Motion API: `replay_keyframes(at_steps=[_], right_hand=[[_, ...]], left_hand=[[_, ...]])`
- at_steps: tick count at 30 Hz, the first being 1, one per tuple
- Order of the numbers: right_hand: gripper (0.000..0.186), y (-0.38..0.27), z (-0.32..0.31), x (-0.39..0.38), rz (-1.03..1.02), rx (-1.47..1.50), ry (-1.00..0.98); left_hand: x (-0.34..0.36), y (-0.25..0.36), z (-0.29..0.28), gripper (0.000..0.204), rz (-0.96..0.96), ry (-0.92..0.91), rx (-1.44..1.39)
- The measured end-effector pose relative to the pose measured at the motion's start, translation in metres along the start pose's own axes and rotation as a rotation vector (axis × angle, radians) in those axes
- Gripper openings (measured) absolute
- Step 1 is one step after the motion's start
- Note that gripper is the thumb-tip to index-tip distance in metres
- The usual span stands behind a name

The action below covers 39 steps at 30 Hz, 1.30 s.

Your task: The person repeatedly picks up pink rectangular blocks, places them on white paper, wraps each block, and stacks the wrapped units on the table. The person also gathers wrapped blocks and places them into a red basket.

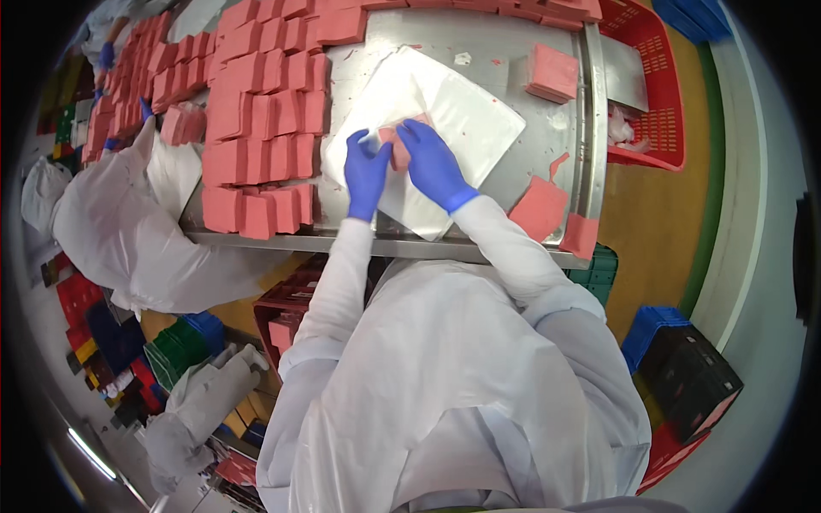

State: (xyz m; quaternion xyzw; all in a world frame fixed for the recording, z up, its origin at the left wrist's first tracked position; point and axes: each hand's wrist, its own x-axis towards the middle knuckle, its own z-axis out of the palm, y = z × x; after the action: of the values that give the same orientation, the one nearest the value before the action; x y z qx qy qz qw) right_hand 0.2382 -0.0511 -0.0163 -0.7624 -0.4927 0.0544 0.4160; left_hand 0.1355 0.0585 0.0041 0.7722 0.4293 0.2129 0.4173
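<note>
A small pink block [399,155] rests on a stack of white plastic sheets [473,114], partly hidden by my hands. My left hand [366,173], in a blue glove, curves its fingers and thumb against the block's left side. From the right, my right hand [434,167], gloved the same way, closes over the block's top and right edge. The sheets lie turned at an angle on a steel table [380,36]. Rows of pink blocks [261,115] stand close by on the left.
At the right lie a pink stack [552,73] and a flat pink slab [540,208]. A red basket [667,94] stands past the table's right edge. On the left a co-worker in white [128,222] leans at the table. Dark crates [684,368] stand at lower right.
</note>
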Motion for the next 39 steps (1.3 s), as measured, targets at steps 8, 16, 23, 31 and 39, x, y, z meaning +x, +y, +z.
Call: replay_keyframes(at_steps=[8, 16, 23, 31, 39], right_hand=[[0.055, -0.031, 0.026, -0.002, -0.094, -0.616, -0.081], [0.032, -0.006, -0.002, 0.014, 0.538, 0.474, 0.255], [0.03, 0.032, -0.007, 0.027, 0.463, 0.274, 0.229], [0.037, 0.025, 0.004, 0.036, 0.475, 0.334, 0.228], [0.048, 0.012, 0.001, 0.012, 0.006, -0.057, 0.123]], left_hand=[[-0.011, -0.048, -0.062, 0.031, -0.332, 0.015, -0.228], [-0.042, 0.036, 0.017, 0.029, 0.364, 0.001, 0.227], [0.002, 0.03, 0.03, 0.055, 0.316, -0.025, -0.041], [0.059, 0.029, 0.01, 0.023, 0.33, -0.196, 0.346], [-0.017, 0.044, 0.009, 0.075, 0.44, -0.231, 0.475]])
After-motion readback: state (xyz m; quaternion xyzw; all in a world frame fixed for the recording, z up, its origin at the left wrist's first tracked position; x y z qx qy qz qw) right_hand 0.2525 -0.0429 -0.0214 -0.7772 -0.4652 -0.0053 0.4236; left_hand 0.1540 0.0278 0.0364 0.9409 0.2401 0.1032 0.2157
